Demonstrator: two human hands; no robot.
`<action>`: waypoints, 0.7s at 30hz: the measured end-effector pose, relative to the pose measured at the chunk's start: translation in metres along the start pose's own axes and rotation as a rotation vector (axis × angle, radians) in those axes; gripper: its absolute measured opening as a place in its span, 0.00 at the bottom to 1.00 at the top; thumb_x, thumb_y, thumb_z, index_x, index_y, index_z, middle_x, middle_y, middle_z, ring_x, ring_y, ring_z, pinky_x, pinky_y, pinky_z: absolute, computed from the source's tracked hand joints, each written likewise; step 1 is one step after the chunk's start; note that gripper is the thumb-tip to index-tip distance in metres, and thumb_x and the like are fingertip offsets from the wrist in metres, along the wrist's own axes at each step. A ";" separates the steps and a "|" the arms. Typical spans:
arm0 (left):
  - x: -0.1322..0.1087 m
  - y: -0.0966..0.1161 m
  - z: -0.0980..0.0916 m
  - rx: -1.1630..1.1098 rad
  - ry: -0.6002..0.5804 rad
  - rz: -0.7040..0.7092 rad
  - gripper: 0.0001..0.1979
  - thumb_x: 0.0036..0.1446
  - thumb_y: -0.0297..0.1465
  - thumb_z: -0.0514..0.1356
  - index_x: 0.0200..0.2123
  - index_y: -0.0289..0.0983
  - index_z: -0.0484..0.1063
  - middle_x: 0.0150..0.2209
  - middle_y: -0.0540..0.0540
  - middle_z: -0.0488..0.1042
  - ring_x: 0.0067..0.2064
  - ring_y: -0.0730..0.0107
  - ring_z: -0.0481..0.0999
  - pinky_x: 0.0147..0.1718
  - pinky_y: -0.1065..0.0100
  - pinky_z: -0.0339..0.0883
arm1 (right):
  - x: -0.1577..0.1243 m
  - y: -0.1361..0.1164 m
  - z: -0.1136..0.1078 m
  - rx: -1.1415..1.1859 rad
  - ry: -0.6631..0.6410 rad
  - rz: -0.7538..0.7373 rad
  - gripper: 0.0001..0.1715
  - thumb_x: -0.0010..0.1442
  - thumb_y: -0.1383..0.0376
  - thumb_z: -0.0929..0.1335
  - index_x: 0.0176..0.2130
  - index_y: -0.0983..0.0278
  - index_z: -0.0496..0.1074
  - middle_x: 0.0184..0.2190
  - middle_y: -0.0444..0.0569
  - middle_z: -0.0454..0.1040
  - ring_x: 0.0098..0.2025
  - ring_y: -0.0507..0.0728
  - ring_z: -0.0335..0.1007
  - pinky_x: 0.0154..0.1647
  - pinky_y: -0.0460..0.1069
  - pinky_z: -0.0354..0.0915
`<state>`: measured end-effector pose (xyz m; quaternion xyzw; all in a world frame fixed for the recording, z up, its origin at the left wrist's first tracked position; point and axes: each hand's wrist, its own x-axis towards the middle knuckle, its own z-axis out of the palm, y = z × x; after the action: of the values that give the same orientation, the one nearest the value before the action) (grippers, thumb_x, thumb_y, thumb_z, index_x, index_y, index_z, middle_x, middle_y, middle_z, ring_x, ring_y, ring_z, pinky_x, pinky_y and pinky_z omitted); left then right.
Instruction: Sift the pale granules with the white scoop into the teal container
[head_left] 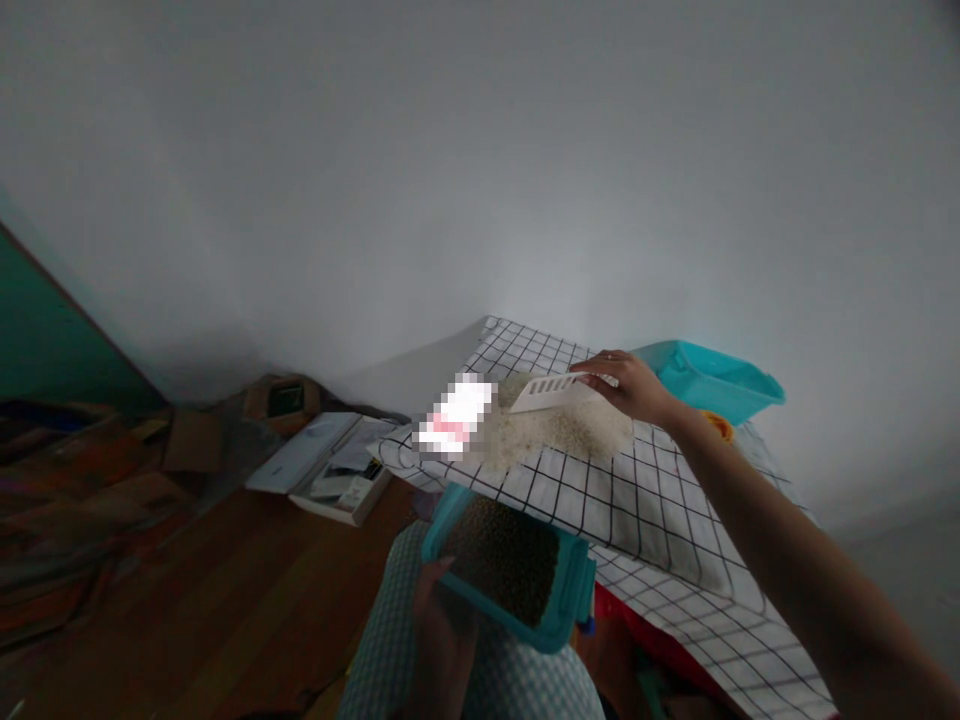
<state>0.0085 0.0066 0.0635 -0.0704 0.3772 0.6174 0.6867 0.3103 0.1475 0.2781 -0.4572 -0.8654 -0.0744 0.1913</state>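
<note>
My right hand [628, 385] is closed on a white slotted scoop [546, 394], which looks like a litter scoop. Its blade rests in or just over a spread pile of pale grains [574, 432] on the table. Below the table edge, a teal tub [501, 608] filled with brown pellets [499, 555] tilts over my lap. My left hand [444, 610], dim and partly blurred, grips the tub's near left rim with the thumb on top; its other fingers are hidden. Beside the pile lies a bright, pixelated rectangular thing [456, 412] whose kind I cannot make out.
A white cloth with black grid lines [652, 505] covers the table against the wall. At its right stand a larger teal tray [716, 385] and something orange [718, 425]. An open white box [341, 500] and cardboard boxes [191, 440] lie on the wooden floor at left.
</note>
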 end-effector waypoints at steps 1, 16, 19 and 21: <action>0.000 0.000 0.000 -0.005 -0.002 0.001 0.15 0.46 0.29 0.69 0.40 0.39 0.84 0.39 0.43 0.89 0.40 0.52 0.88 0.47 0.54 0.83 | 0.000 0.003 -0.002 0.010 0.019 -0.008 0.20 0.76 0.63 0.64 0.58 0.59 0.82 0.52 0.53 0.87 0.52 0.63 0.83 0.57 0.60 0.73; -0.003 0.002 0.006 0.004 0.045 0.011 0.16 0.48 0.27 0.66 0.43 0.41 0.82 0.35 0.45 0.88 0.38 0.52 0.89 0.52 0.52 0.81 | 0.030 0.017 0.033 0.061 -0.037 -0.090 0.21 0.76 0.63 0.63 0.58 0.57 0.82 0.51 0.52 0.87 0.51 0.64 0.81 0.61 0.63 0.65; -0.002 0.002 0.005 -0.006 0.011 0.023 0.15 0.47 0.28 0.67 0.41 0.41 0.83 0.36 0.45 0.88 0.38 0.52 0.88 0.52 0.51 0.81 | 0.024 0.016 0.023 0.079 -0.075 -0.126 0.22 0.77 0.62 0.62 0.58 0.56 0.81 0.53 0.51 0.86 0.52 0.64 0.80 0.63 0.64 0.63; -0.001 0.002 0.004 -0.005 0.003 0.026 0.13 0.47 0.28 0.68 0.39 0.42 0.83 0.36 0.45 0.89 0.37 0.53 0.88 0.50 0.53 0.82 | 0.019 0.015 0.013 0.080 -0.089 -0.137 0.21 0.77 0.62 0.62 0.58 0.54 0.80 0.53 0.50 0.86 0.52 0.64 0.80 0.63 0.64 0.62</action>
<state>0.0083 0.0089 0.0678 -0.0682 0.3774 0.6270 0.6780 0.3095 0.1741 0.2728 -0.3917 -0.9045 -0.0321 0.1654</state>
